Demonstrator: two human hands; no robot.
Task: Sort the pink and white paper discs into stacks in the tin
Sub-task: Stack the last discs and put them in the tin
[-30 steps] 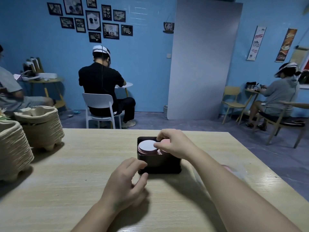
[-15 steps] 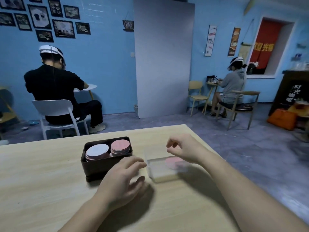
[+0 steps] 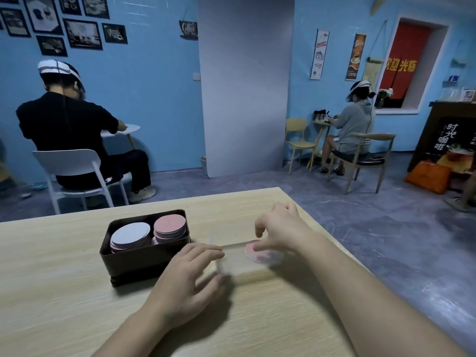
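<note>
A dark tin point(image 3: 144, 264) stands on the wooden table and holds two stacks of paper discs. The stack with a white disc on top point(image 3: 130, 234) is on the left, the pink stack point(image 3: 170, 224) on the right. Just right of the tin sits a clear plastic box point(image 3: 239, 264) with a pink disc point(image 3: 260, 255) lying inside. My right hand point(image 3: 279, 233) reaches down into the box, and its thumb and fingertips pinch the disc's left edge. My left hand point(image 3: 188, 279) rests on the table with relaxed fingers against the clear box's left wall.
The table's right edge point(image 3: 322, 228) runs close to the clear box. Beyond the table a person sits on a white chair point(image 3: 74, 166) at the left, and another person sits on a wooden chair point(image 3: 365, 155) at the right. An orange bag point(image 3: 427, 176) lies on the floor.
My right hand left the tin, moved right over the clear box and dropped its fingers onto the pink disc. My left hand slid from the tin's front to the clear box. The view turned right.
</note>
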